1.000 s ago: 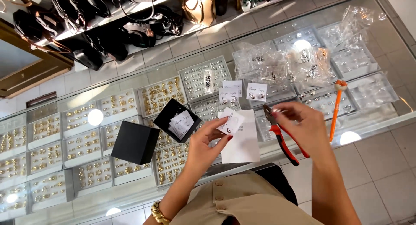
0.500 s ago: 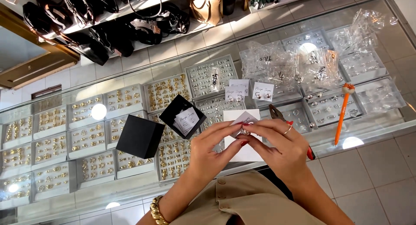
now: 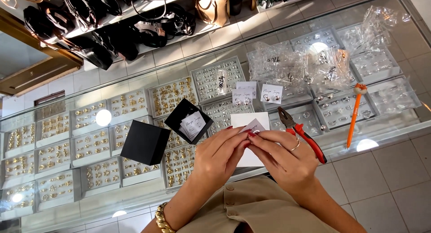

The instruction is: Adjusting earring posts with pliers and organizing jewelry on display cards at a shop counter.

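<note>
Glass counter (image 3: 386,139), both hands' fingers (image 3: 238,139) pinching small white card (image 3: 254,125) near front edge, pliers (image 3: 300,133) just beside right hand (image 3: 285,159)

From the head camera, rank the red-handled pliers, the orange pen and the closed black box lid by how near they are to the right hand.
Measured from the right hand:
1. Red-handled pliers: on the glass counter, just beside the hand on its outer side.
2. Orange pen: farther out on the same side, lying upright in the picture.
3. Black box lid: opposite side, beyond the left hand.
</note>
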